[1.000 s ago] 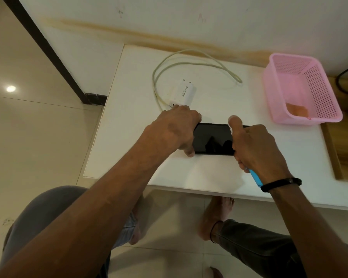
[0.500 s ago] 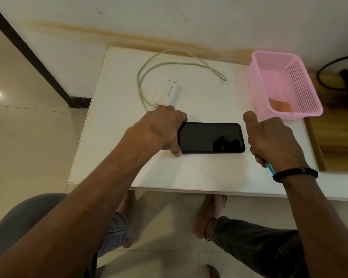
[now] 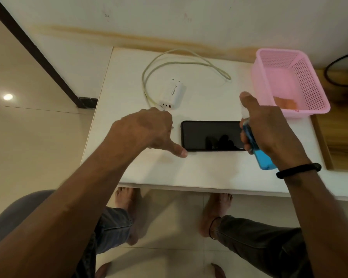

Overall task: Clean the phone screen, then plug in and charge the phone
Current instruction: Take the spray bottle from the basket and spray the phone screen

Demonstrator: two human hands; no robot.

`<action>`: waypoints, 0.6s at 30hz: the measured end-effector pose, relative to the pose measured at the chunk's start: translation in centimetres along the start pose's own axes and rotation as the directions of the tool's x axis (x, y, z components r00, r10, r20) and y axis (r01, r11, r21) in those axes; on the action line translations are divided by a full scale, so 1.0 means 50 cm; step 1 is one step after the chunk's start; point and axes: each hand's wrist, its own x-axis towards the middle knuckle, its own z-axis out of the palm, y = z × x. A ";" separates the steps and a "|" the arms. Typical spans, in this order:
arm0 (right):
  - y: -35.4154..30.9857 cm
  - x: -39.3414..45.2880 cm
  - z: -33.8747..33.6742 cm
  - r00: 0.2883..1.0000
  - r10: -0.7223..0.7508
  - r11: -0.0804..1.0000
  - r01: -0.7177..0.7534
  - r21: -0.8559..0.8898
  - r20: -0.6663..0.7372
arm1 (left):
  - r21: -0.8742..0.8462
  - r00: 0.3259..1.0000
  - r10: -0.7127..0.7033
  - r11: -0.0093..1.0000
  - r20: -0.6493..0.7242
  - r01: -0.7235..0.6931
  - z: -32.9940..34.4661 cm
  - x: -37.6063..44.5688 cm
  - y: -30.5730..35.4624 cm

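A: Where is the phone (image 3: 211, 135) found, and how is it laid?

B: It is laid flat, screen up, on the white table (image 3: 199, 169), its long axis run left to right, between both hands.

A: How should it be handled?

B: It is judged light, stiff, slick and fragile glass; the long edges are best pinched.

A: And the fingers?

B: The right hand (image 3: 269, 129) is wrapped around a blue spray bottle (image 3: 258, 151). The left hand (image 3: 147, 131) is loosely curled, nothing held, thumb beside the phone's near-left corner.
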 end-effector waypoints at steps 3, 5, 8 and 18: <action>-0.026 -0.005 0.006 0.987 0.057 0.979 -0.084 0.185 0.150 | 0.064 0.999 -0.007 0.998 -0.035 0.009 0.012 -0.003 0.011; -0.029 -0.003 0.012 0.982 0.058 0.971 -0.098 0.220 0.182 | 0.098 0.997 0.010 0.995 -0.074 -0.002 0.014 -0.003 0.016; -0.019 0.006 0.016 0.991 -0.070 0.993 0.058 0.103 0.118 | 0.124 0.992 0.009 0.992 -0.125 0.007 0.013 -0.004 0.019; -0.015 -0.003 0.024 0.962 -0.265 0.960 0.258 0.106 0.061 | -0.016 0.962 0.001 1.000 -0.274 -0.005 0.015 0.004 0.010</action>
